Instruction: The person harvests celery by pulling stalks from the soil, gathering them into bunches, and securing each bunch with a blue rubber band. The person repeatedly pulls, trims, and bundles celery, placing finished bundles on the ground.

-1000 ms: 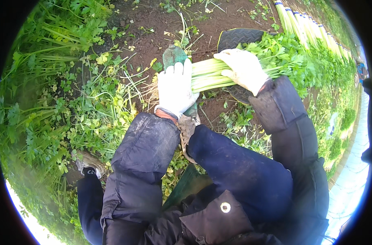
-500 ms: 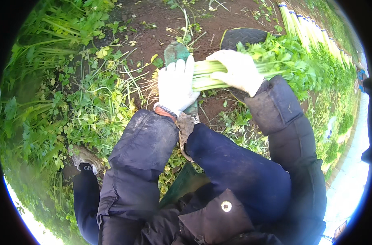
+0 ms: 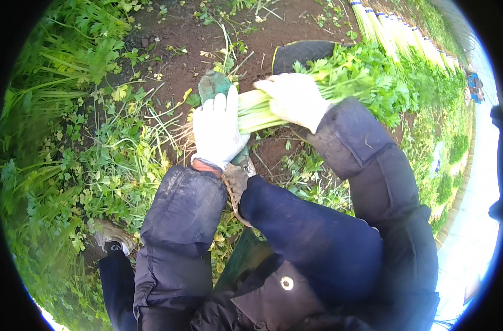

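A bunch of celery (image 3: 257, 113) with pale green stalks lies across both my hands, its leafy tops (image 3: 367, 80) pointing right and its thin roots (image 3: 182, 137) to the left. My left hand (image 3: 217, 128), in a white glove, is closed around the stalks at the root end. Farther up, my right hand (image 3: 296, 100), also white-gloved, wraps over the stalks with its fingers curled; its thumb is hidden. A worn, rounded green thing (image 3: 214, 85) shows beneath the bunch beside my left fingers.
Celery bunches tied with blue bands (image 3: 395, 30) stand in a row at the far right. A black ridged mat with a yellow edge (image 3: 301, 54) lies behind the bunch. Growing celery (image 3: 58, 71) fills the left side. Loose leaves and stems (image 3: 130, 149) litter the soil near my shoes.
My right hand has slid slightly toward my left hand and its fingers now curl over the stalks, where its thumb showed apart before. The whole view has shifted a little.
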`<state>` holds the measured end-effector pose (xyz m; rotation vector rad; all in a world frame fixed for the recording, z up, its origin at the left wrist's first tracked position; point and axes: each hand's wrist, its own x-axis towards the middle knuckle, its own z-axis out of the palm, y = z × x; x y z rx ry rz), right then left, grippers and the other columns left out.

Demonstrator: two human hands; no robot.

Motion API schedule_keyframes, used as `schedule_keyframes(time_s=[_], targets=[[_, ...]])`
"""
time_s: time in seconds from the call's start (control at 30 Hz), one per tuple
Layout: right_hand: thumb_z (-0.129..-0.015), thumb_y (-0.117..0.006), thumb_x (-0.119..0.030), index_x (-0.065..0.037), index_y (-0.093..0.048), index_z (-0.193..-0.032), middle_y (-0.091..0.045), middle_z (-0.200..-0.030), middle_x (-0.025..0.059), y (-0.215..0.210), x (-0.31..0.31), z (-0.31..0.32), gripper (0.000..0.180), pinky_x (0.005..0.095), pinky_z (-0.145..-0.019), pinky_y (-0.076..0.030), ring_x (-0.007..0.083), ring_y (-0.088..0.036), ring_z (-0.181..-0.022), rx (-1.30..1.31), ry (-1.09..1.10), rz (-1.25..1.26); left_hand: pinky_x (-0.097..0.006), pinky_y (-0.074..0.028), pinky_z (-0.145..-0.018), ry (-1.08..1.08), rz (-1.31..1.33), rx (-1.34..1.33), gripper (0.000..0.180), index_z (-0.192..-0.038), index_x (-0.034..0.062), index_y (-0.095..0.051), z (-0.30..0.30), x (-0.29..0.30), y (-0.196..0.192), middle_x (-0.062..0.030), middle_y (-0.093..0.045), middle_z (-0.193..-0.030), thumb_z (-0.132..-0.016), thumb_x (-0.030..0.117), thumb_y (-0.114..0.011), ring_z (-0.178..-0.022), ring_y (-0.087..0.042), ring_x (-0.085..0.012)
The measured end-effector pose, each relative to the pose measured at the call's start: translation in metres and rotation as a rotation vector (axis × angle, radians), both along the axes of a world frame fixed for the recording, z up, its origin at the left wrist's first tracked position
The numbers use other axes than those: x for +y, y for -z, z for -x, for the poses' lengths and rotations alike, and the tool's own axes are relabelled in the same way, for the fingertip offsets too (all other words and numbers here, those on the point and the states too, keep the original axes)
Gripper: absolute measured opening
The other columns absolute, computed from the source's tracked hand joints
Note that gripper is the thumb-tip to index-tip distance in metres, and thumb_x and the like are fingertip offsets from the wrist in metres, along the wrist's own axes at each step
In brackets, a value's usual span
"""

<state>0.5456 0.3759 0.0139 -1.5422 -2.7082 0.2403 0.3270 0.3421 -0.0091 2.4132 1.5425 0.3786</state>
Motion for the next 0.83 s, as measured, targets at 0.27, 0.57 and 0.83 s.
schedule_keyframes(time_s=[0.27,0.57,0.83], targets=[[-0.083,-0.061,-0.018,-0.01,-0.069,-0.117,-0.069,-0.102,0.0074,-0.005,-0.002,-0.044,0.036,0.0412,-0.085,-0.053,0.0262,-0.067,-0.096,-0.102,0.017,-0.202,-0.044,-0.044,-0.084,0.016,0.029,-0.005,0.093,-0.146,0.0048,-0.047,0.001,0.001,0.0,-0.0107,-0.056,-0.107,-0.065,0.037,-0.08,-0.098,-0.056,-0.0296],[-0.077,-0.067,-0.012,-0.012,-0.069,-0.122,-0.071,-0.109,0.0071,-0.046,-0.016,-0.074,0.045,0.0418,-0.086,-0.054,0.0285,-0.066,-0.096,-0.047,0.082,-0.357,-0.045,-0.046,-0.087,0.023,-0.019,-0.107,0.087,-0.14,0.0044,-0.052,0.007,-0.002,0.009,-0.0131,-0.059,-0.113,-0.064,0.037,-0.08,-0.102,-0.058,-0.0313],[-0.075,-0.078,-0.024,-0.016,-0.046,-0.151,-0.053,-0.149,0.0119,-0.101,-0.005,-0.027,0.083,0.041,-0.117,-0.038,0.0275,-0.051,-0.138,0.205,0.1,-0.142,-0.044,-0.046,-0.085,0.038,0.079,0.063,0.079,-0.135,0.0058,-0.056,0.002,0.006,-0.001,-0.0101,-0.061,-0.112,-0.068,0.04,-0.079,-0.101,-0.059,-0.0278]])
